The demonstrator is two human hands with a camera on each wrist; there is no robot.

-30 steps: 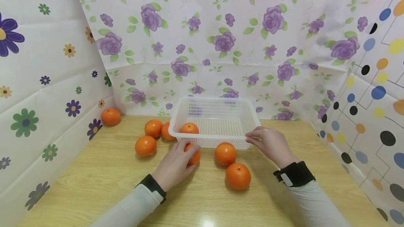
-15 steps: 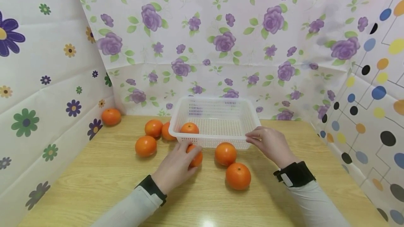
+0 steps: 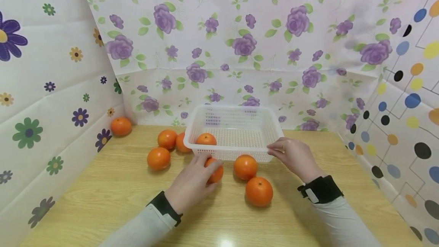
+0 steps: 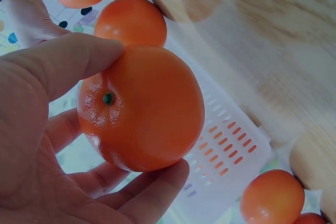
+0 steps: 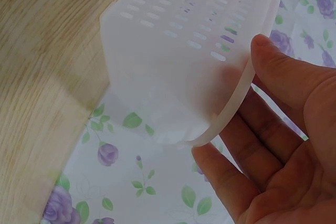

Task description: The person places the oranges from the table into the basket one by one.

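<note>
In front of the white plastic basket (image 3: 236, 149), my left hand (image 3: 192, 182) grips an orange (image 3: 216, 172) with thumb and fingers spread around it. The left wrist view shows this orange (image 4: 152, 111) close up, its green stem end facing the thumb. My right hand (image 3: 295, 159) pinches the basket's front right corner; in the right wrist view the thumb lies on the rim (image 5: 231, 108) and the fingers are beneath it. One orange (image 3: 206, 139) is inside the basket at its front left. Two more oranges, one nearer the basket (image 3: 245, 167) and one closer to me (image 3: 259, 191), sit right of my left hand.
Left of the basket are three oranges: one in front (image 3: 159, 158), one behind it (image 3: 167, 139) and one partly hidden by the basket (image 3: 181, 143). Another orange (image 3: 121, 126) lies at the wooden table's (image 3: 113, 201) far left corner. Patterned cloths (image 3: 219, 48) enclose the back and sides.
My left hand has shifted slightly to the right along the basket's front, and the orange in it has moved the same way. The right hand and the basket have stayed in place.
</note>
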